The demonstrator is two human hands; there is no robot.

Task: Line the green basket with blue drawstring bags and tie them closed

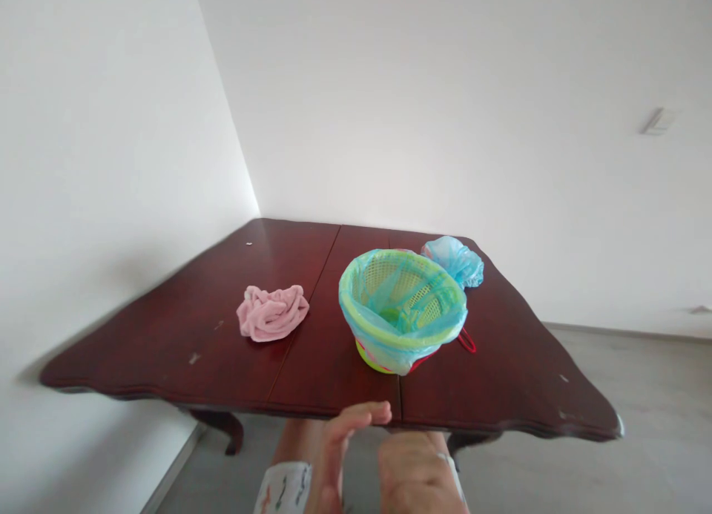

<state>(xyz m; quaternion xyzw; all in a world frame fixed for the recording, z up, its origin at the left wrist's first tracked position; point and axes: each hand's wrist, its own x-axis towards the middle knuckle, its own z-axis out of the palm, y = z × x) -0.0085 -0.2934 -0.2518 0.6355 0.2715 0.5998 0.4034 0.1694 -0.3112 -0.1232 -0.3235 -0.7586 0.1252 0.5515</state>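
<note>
My left hand [348,447] is raised at the near edge of the table, its palm turned toward my right hand and its fingers stretched and bent over at the top, with nothing in them. Beside it, my right hand [417,469] shows its back; its fingers are curled away and hidden. The two hands are apart. Just beyond them stands a green mesh basket [370,360], upright. A thin blue plastic bag [400,343] lines it and folds over its rim. Something red shows at its base, and a red loop [467,341] lies at its right.
A dark red wooden table [328,384] with a wavy edge stands against white walls. A crumpled pink cloth [272,314] lies left of the basket. Behind the basket, at the right, sits a bunched blue plastic bag [453,260]. Grey floor [656,380] shows at the right.
</note>
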